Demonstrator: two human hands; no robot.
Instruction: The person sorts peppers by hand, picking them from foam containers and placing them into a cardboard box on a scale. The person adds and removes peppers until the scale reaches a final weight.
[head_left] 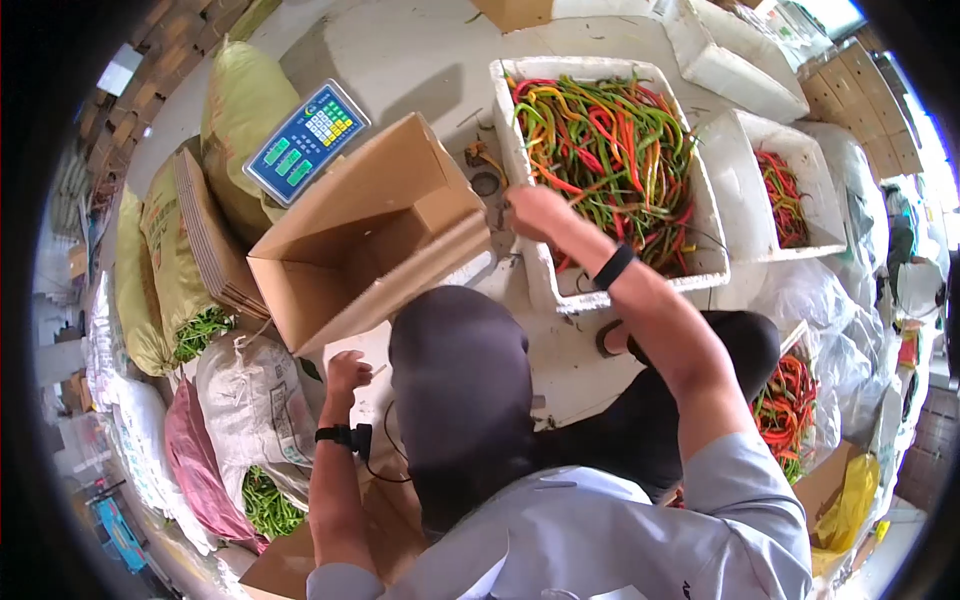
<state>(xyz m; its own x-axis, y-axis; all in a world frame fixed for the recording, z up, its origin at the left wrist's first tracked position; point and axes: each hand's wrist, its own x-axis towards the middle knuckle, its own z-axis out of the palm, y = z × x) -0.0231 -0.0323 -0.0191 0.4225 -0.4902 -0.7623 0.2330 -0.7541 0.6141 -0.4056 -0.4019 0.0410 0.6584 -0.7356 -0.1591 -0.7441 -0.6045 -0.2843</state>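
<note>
My right hand (538,213) is over the left rim of a white foam box (708,235) full of red and green chili peppers (610,140). Its fingers are curled together, and what they hold, if anything, is too small to name. Below the open cardboard box (335,235), my left hand (347,372) is raised with bent fingers. A small pale thing shows beside its fingertips, too small to make out. The cardboard box stands tilted to the left of the foam box.
A scale display (307,143) stands behind the cardboard box. Yellow-green sacks (240,120), folded cardboard (212,240) and a white sack (255,400) are at the left. At the right are another foam box (825,235) with peppers and plastic bags (850,330).
</note>
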